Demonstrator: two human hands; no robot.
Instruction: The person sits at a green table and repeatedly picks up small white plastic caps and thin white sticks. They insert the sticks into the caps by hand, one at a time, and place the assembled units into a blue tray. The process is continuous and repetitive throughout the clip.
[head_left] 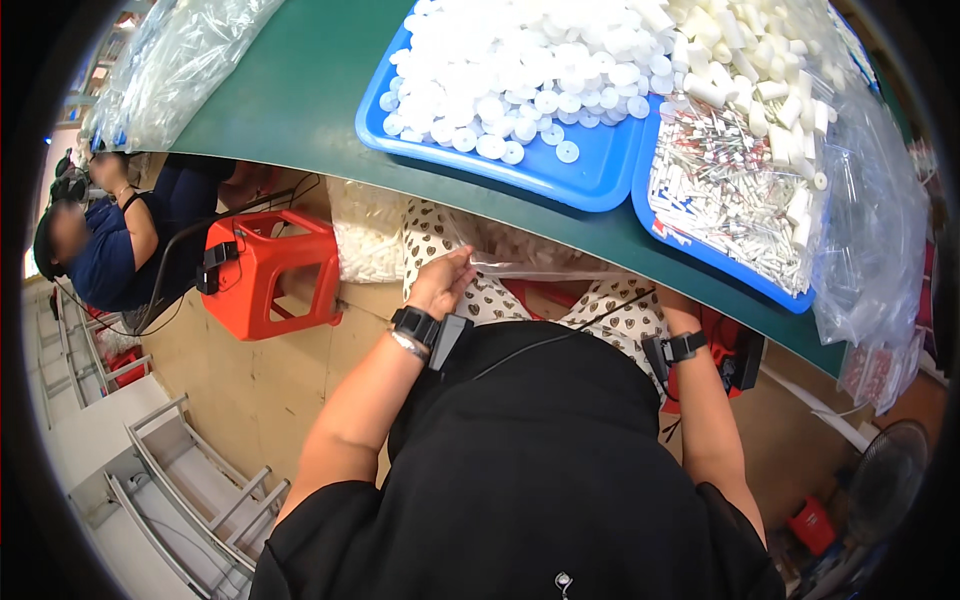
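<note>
left hand point(440, 283) pinching a clear plastic bag point(530, 262) in the lap, just under the green table point(290, 100) edge. right hand's hidden under the table, can't tell its grip. looks like bag-opening stage imo; next needs both hands spreading the mouth.

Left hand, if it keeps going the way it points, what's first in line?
The left hand points up-right at the clear bag it already grips under the table edge. Beyond the bag, probably the table's underside, though depth is unclear.
</note>
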